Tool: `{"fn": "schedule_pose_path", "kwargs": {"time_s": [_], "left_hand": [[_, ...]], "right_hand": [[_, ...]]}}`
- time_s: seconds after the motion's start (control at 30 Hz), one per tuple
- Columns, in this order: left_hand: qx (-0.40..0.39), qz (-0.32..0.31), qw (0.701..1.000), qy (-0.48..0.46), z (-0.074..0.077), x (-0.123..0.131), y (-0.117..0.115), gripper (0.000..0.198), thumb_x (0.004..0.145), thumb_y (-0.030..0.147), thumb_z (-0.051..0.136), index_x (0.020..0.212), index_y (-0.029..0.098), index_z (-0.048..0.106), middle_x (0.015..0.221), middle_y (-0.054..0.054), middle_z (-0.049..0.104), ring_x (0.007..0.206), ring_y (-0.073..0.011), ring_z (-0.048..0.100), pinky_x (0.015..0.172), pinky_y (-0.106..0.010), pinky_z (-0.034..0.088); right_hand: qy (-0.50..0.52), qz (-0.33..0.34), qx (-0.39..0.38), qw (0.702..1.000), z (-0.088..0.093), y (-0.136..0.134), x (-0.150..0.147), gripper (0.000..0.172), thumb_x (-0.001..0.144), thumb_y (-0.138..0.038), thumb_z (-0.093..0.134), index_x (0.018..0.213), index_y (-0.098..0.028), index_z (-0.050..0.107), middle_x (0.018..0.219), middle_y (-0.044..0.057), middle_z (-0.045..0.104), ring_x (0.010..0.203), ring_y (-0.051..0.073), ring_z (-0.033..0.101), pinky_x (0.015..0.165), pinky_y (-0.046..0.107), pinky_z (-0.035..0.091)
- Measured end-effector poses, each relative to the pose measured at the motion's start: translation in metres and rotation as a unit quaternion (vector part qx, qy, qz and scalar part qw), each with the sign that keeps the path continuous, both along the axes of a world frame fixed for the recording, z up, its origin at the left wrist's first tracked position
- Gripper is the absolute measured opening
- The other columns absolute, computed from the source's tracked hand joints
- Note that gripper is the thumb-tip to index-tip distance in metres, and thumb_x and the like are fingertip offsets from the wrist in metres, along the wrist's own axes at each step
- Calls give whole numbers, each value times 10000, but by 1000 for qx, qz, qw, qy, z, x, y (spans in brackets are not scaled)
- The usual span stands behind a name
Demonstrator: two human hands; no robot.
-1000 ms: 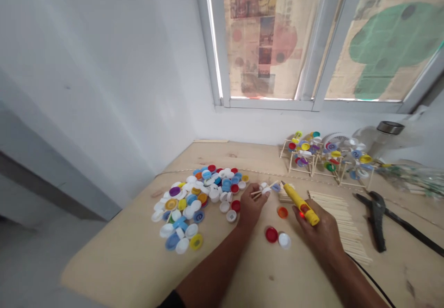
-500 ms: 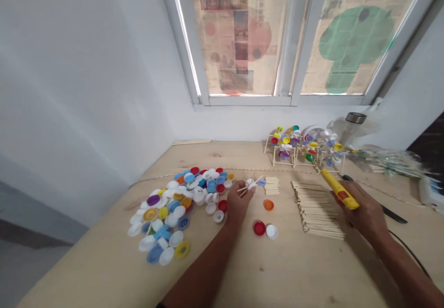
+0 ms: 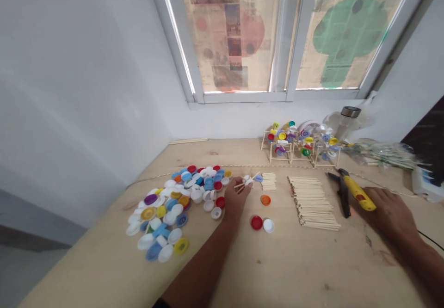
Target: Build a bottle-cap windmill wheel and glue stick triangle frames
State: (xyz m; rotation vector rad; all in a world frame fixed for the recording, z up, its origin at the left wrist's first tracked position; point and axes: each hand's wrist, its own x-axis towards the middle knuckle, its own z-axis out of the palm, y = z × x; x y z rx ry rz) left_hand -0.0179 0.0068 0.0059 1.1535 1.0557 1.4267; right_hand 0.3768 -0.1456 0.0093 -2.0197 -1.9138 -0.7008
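My left hand (image 3: 235, 200) is closed on a small piece made of thin sticks and bottle caps (image 3: 248, 181), held just above the wooden table (image 3: 284, 266). Beside it lies a heap of coloured bottle caps (image 3: 180, 206). An orange cap (image 3: 265, 200), a red cap (image 3: 256, 223) and a white cap (image 3: 268, 225) lie loose to its right. My right hand (image 3: 390, 213) grips a yellow glue gun (image 3: 357, 193) far to the right, past a pile of wooden sticks (image 3: 312, 201).
Black pliers (image 3: 343, 196) lie next to the glue gun. Several stick-and-cap models (image 3: 301, 144) stand at the back under the window, with a clear jar (image 3: 347, 120) and a plastic bag (image 3: 385, 155) to their right. A short stack of sticks (image 3: 268, 181) lies mid-table.
My right hand has carried the glue gun away from the stick piece to the right, beyond the stick pile. My left hand has kept its hold. The camera has turned right.
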Motion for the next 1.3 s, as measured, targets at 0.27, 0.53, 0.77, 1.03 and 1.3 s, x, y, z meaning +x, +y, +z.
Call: {"fn": "schedule_pose_path", "kwargs": {"time_s": [0.27, 0.53, 0.77, 1.03, 1.3], "left_hand": [[7, 1, 1000, 4, 2, 0, -1, 231, 598, 279, 728, 677, 171, 539, 644, 26, 590, 632, -129, 629, 635, -231, 506], [5, 1, 1000, -5, 3, 2, -2, 222, 611, 279, 719, 708, 173, 550, 724, -3, 635, 712, -154, 653, 691, -267, 525], [-11, -3, 1000, -19, 4, 2, -2, 235, 603, 278, 721, 724, 174, 549, 756, -9, 649, 729, -157, 658, 701, -270, 525], [-18, -5, 999, -27, 0, 1, 0, 253, 599, 281, 728, 734, 172, 543, 739, 1, 628, 717, -149, 652, 714, -273, 520], [-2, -14, 1000, -20, -3, 1, 2, 238, 608, 272, 721, 726, 164, 545, 742, -1, 627, 712, -148, 647, 698, -270, 520]], "right_hand": [[-73, 6, -69, 995, 0, 7, 8, 328, 812, -359, 447, 1045, -161, 568, 1086, 148, 615, 1019, 296, 501, 777, 395, 367], [-63, -2, -98, 993, 0, 0, 38, 449, 800, -468, 348, 1094, -205, 561, 1152, 139, 587, 978, 313, 519, 750, 427, 395], [37, 53, 18, 998, 39, 6, -30, 500, 850, -559, 299, 1014, -194, 599, 1007, 183, 648, 862, 264, 581, 745, 412, 419], [199, 227, -61, 951, 23, 48, -191, 245, 848, -326, 467, 1023, -229, 608, 1043, 60, 670, 964, 210, 611, 820, 363, 465], [123, 203, -78, 968, 14, 81, -234, 240, 870, -332, 471, 995, -199, 627, 951, 82, 674, 898, 221, 598, 807, 362, 424]]}}
